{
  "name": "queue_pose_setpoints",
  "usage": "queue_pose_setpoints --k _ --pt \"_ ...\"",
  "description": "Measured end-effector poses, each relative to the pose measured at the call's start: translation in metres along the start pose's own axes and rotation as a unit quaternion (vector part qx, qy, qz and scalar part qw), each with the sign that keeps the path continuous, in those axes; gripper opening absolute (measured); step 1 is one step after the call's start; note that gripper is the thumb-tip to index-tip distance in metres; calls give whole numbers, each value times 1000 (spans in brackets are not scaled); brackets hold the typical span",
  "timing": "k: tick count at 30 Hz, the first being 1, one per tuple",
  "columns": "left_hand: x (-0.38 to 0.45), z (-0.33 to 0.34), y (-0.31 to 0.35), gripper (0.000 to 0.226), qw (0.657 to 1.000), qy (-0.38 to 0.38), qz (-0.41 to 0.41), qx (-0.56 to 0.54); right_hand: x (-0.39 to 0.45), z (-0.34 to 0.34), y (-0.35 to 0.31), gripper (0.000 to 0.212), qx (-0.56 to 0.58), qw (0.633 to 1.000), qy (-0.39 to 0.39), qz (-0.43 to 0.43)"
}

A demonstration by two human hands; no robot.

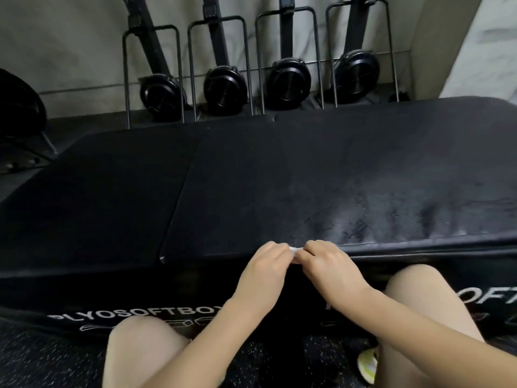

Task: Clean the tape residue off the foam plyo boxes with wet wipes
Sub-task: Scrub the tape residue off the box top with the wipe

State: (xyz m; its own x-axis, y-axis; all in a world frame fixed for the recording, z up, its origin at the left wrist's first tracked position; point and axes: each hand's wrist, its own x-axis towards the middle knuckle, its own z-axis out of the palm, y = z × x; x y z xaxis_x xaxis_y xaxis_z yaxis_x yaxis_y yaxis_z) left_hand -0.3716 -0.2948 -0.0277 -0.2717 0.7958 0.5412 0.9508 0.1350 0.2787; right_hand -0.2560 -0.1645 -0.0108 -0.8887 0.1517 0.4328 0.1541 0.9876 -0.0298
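Observation:
Two black foam plyo boxes lie side by side before me, the left box (92, 203) and the right box (349, 175), with white "PLYOSOFTBOX" lettering on their front faces. The right box's top shows dull smears and scuffed residue (355, 222) near its front edge. My left hand (265, 264) and my right hand (327, 261) meet at that front edge, both pinching a small white wet wipe (295, 250). Most of the wipe is hidden by my fingers.
Several black rowing machines (223, 85) stand upright in a wire rack against the back wall. My bare knees (145, 351) flank my arms above the speckled rubber floor (42, 359). A yellow-white object (368, 365) lies on the floor by my right leg.

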Motion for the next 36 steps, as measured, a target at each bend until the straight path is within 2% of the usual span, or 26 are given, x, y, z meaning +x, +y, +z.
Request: queue_pose_setpoints --k 4,8,10,12,14,16,19,22,23,25,28,30,33,35,36 --pt "24 25 33 18 999 -43 0 1 -29 2 45 21 18 1000 1 -2" --pt "31 38 44 27 997 -67 -41 -5 -38 -3 66 19 51 999 1 -3" --pt "31 35 43 30 995 -66 -67 -32 -33 -5 71 11 80 997 2 -6" --pt "37 26 45 35 992 -70 -90 -53 -23 -6 75 8 121 993 -13 9" --pt "47 17 49 44 986 -105 -118 -59 -11 -7 78 9 153 987 -43 32" --pt "58 15 46 54 980 -127 -143 -51 3 -10 79 6 152 985 -77 43" --pt "74 17 33 40 977 -148 -151 -32 26 -10 81 16 108 985 -124 53" --pt "100 20 15 63 980 -148 -135 4 54 -1 93 15 83 986 -129 61" --pt "107 21 11 56 978 -153 -136 28 61 2 97 13 84 985 -134 65" --pt "114 19 12 24 969 -174 -126 122 68 8 99 12 89 983 -143 73" --pt "112 7 27 24 961 -195 -120 154 53 9 97 10 99 984 -132 67" --pt "96 8 37 12 958 -223 -117 138 33 3 97 9 149 979 -128 56" --pt "76 6 47 22 957 -251 -110 98 10 -3 97 6 209 969 -129 36" --pt "74 14 41 35 964 -220 -99 111 9 4 97 4 209 971 -112 29" --pt "80 11 41 35 971 -188 -101 107 14 9 97 4 205 973 -103 31"
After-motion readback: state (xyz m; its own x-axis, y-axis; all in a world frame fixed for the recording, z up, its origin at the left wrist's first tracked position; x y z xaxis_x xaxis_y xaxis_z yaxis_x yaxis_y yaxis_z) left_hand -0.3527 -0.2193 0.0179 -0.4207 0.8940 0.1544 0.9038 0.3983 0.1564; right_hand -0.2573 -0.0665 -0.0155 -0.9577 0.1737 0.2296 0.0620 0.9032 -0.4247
